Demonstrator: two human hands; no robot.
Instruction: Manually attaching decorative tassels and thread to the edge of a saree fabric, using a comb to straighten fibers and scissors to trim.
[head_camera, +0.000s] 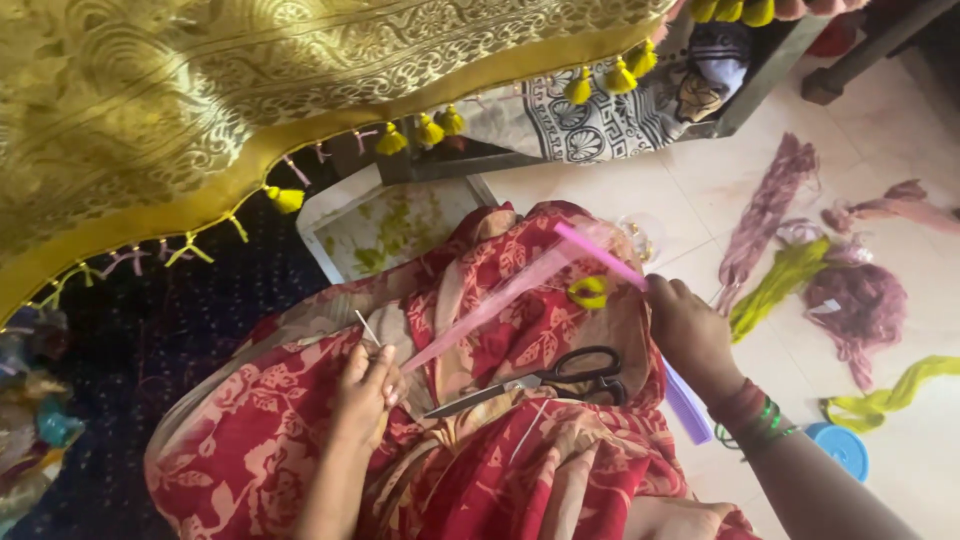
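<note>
My left hand (365, 390) rests on my lap in a red floral sari (260, 440). It pinches a thin needle (366, 327) and one end of a fan of pink threads (500, 298). The threads stretch up and right to a flat pink plastic strip (598, 254), which my right hand (690, 335) grips around its middle. A small loop of yellow thread (588, 292) hangs by the strip. Black-handled scissors (560, 378) lie shut on my lap between the hands. A gold fabric (200, 100) edged with yellow tassels (432, 130) hangs across the top.
A white tray (330, 215) with green stains sits behind my knees. Maroon thread bundles (860, 305) and green ones (775, 285) lie on the tiled floor at right, with a blue lid (840, 448). A black-and-white patterned cloth (590, 125) lies beyond.
</note>
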